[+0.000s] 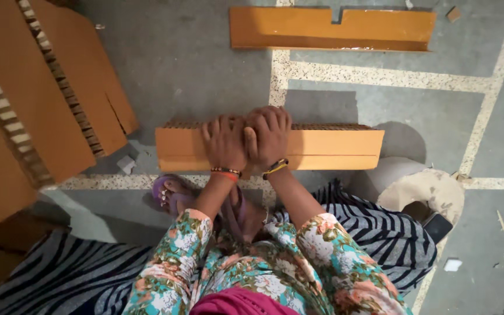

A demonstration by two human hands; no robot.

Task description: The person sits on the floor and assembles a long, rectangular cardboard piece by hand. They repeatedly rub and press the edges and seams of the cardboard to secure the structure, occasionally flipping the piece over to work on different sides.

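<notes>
A long orange-brown honeycomb cardboard strip (333,149) stands on its edge on the grey floor in front of me. My left hand (224,142) and my right hand (268,137) sit side by side over its middle, fingers curled over the top edge and palms pressed on its near face. Both wrists wear bead bracelets. My floral sleeves and striped trousers fill the bottom of the view.
A second flat cardboard strip (331,28) with a notch lies further away. Large honeycomb cardboard sheets (42,87) are stacked at the left. My foot in a purple sandal (170,192) rests below the strip. A roll of tape (430,189) lies at the right.
</notes>
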